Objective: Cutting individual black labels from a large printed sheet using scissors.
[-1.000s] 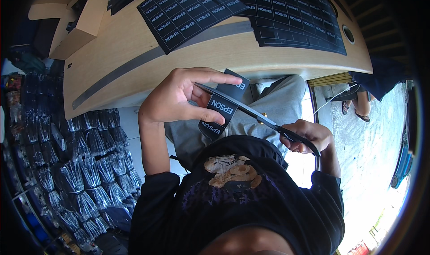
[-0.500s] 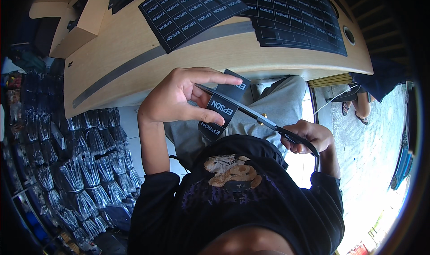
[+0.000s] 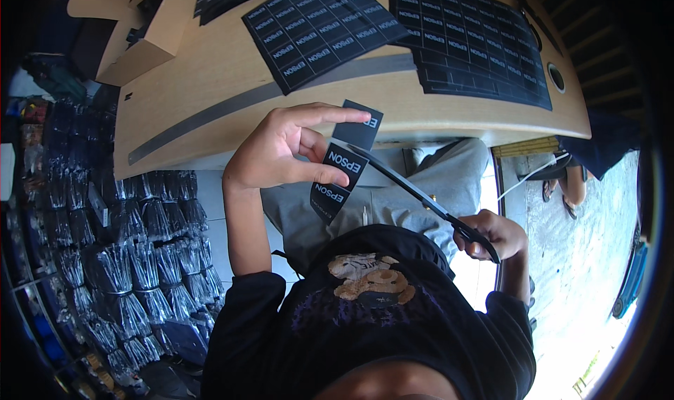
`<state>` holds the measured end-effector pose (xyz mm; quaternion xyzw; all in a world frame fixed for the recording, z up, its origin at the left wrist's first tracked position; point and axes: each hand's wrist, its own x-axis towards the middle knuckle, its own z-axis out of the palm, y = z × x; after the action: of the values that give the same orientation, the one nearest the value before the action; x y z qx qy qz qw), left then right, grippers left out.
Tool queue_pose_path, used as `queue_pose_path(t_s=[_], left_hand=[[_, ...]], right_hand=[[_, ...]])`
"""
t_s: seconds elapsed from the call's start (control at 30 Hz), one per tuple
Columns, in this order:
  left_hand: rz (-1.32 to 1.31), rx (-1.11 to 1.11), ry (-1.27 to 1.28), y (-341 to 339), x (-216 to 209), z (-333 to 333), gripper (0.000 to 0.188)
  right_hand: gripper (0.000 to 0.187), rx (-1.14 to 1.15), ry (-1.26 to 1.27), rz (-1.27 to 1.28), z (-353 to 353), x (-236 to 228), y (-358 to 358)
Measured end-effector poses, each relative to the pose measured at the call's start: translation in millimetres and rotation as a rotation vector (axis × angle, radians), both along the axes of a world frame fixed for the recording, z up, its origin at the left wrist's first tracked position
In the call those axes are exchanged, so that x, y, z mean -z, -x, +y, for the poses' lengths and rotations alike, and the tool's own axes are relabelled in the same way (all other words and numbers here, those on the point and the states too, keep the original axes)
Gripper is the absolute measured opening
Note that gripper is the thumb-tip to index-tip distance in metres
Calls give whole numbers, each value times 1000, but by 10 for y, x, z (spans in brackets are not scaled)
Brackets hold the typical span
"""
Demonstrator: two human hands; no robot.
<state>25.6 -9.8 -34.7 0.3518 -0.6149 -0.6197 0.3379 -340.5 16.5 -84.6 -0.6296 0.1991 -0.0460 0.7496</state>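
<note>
My left hand [image 3: 281, 147] pinches a strip of black printed labels [image 3: 338, 186] at its lower part, thumb on the face. Its index fingertip presses on a small black label piece [image 3: 357, 125] just beyond the strip, with a narrow gap between the two. At that gap lie the blades of the long black scissors [image 3: 407, 186]. My right hand [image 3: 497, 235] is wrapped round the scissors' handles, low on the right. Both hands are above my lap, in front of the desk edge.
On the wooden desk [image 3: 210, 129] lie black label sheets [image 3: 323, 31], with a sheet stack [image 3: 477, 42] farther right. An open cardboard box [image 3: 144, 52] stands at the far left. Bundled plastic-wrapped items [image 3: 126, 273] fill the left side. Another person's legs [image 3: 572, 186] show at right.
The scissors' blades have moved down and right a little. The upper label piece now stands apart from the strip. The view has shifted slightly.
</note>
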Motion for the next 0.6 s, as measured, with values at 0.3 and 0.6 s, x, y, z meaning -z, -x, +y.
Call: queue_pose_path(t_s=[0.3, 0.6], left_hand=[[-131, -388, 210, -757, -319, -422, 54], [-455, -1041, 587, -2425, -677, -1495, 46]], right_hand=[[46, 158, -189, 34, 152, 70, 49], [35, 206, -293, 4, 285, 148, 55]])
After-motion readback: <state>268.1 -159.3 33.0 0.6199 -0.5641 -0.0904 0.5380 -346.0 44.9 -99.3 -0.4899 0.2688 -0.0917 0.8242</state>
